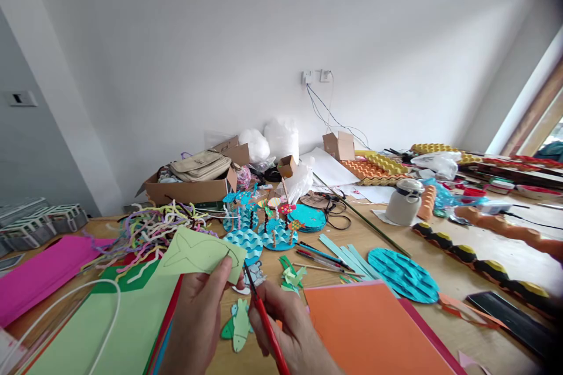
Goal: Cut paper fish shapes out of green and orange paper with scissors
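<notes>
Paper (200, 252): pale-green piece bearing a dark-lined fish outline, held up above the wooden bench (235, 363)
Left hand (204, 302): grip pinched on the paper's lower right part, thumb across its face
Right hand (281, 316): grip curled around a slim red-handled tool with a dark narrow tip (268, 328); the tip is at the sheet's right edge, contact impossible to tell
Between the hands: pale-green paper fish (240, 328) lying partly over a darker green piece (227, 329)
Flanks: light-green sheet (118, 322) at left, bright orange sheet (369, 328) at right
</notes>
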Available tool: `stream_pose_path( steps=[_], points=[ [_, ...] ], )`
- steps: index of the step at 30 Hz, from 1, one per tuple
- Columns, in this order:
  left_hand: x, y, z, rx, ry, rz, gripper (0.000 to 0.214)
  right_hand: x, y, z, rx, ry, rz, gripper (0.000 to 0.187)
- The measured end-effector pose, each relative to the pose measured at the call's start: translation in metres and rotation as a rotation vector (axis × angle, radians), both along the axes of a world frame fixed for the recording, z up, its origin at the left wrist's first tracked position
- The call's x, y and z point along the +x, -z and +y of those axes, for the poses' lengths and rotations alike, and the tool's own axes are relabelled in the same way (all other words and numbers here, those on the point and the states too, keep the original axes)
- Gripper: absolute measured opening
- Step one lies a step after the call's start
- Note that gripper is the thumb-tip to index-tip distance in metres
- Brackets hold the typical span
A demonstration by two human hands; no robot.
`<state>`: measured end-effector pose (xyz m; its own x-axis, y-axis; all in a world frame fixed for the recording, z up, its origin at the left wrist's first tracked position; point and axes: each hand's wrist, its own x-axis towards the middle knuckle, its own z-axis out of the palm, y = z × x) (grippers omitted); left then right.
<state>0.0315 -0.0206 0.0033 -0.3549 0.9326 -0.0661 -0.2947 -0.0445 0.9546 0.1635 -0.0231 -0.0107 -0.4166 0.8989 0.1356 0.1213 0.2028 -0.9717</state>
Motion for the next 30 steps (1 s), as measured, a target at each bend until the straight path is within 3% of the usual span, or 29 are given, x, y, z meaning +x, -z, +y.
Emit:
stream_pose_path(
  steps=[16,30],
  points=[
    [0.003,-0.005,0.0,0.018,0.012,0.043,0.028,-0.003,0.004,0.001,-0.03,-0.006,0.069,0.022],
    [0.003,0.001,0.001,-0.019,-0.021,0.081,0.031,-0.005,0.012,0.004,-0.041,-0.002,0.1,0.022]
  ],
)
